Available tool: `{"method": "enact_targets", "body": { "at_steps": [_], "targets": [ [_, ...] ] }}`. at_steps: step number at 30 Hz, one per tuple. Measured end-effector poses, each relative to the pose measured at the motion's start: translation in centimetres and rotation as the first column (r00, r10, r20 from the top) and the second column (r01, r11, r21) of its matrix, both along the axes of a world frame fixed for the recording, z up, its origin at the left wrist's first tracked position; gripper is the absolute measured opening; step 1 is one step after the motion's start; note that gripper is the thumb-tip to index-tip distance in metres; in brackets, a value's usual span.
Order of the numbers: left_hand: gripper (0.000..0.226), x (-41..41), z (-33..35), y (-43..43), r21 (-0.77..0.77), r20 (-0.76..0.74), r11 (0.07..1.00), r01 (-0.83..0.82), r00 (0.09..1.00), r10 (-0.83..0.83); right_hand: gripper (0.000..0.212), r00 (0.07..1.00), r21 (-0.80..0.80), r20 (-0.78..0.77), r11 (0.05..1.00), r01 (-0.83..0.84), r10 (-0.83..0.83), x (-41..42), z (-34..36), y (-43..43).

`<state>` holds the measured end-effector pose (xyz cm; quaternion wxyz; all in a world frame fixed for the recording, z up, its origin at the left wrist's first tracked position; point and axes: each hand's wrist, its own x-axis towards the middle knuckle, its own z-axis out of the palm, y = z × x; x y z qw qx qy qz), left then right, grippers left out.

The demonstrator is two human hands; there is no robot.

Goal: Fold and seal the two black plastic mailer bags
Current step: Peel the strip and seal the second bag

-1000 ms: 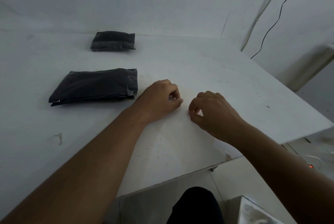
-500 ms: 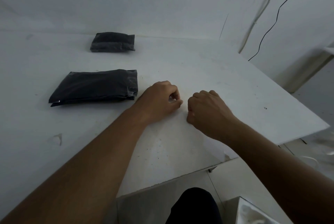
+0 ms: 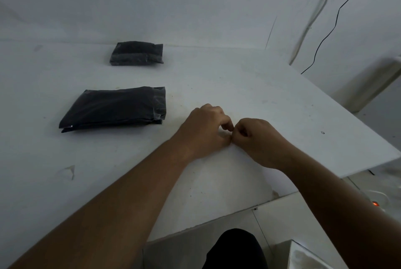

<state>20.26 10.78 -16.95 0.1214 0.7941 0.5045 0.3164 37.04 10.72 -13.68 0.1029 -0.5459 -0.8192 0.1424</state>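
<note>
Resting on the table [image 3: 238, 82], left hand [image 3: 206, 133] touches right hand [image 3: 259, 141].

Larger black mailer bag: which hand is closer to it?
Left. The left hand is just right of the larger black mailer bag, not touching it; the right hand lies beyond the left, farther right.

Anything pinched between left hand [image 3: 206, 131] and right hand [image 3: 259, 139]: too small to tell. White box [image 3: 303, 258] cut by bottom edge.
</note>
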Motion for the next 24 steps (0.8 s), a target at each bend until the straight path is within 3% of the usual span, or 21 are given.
{"method": "enact_targets", "body": {
  "at_steps": [5, 14, 19, 24],
  "targets": [
    [0.026, 0.2, -0.3, 0.1, 0.011, 0.014, 1.000, 0.011, 1.000, -0.011, 0.027, 0.999, -0.003, -0.036, 1.000, -0.009, 0.008, 0.4, -0.2, -0.1],
    [0.004, 0.5, -0.5, 0.0, 0.129, -0.141, 0.989, 0.069, 0.989, -0.050, 0.021, 0.991, -0.003, -0.117, 0.998, 0.067, -0.067, 2.3, -0.2, -0.2],
    [0.010, 0.6, -0.2, -0.1, 0.194, -0.201, 0.975, 0.108, 0.977, -0.069, 0.011, 0.992, 0.050, -0.124, 0.999, 0.013, -0.007, 3.1, -0.4, -0.8],
    [0.019, 0.6, -0.2, -0.3, 0.219, -0.200, 0.966, 0.138, 0.975, -0.094, 0.019, 0.994, 0.152, -0.086, 0.987, -0.058, 0.071, 2.8, -1.4, -0.9]
  ]
}}
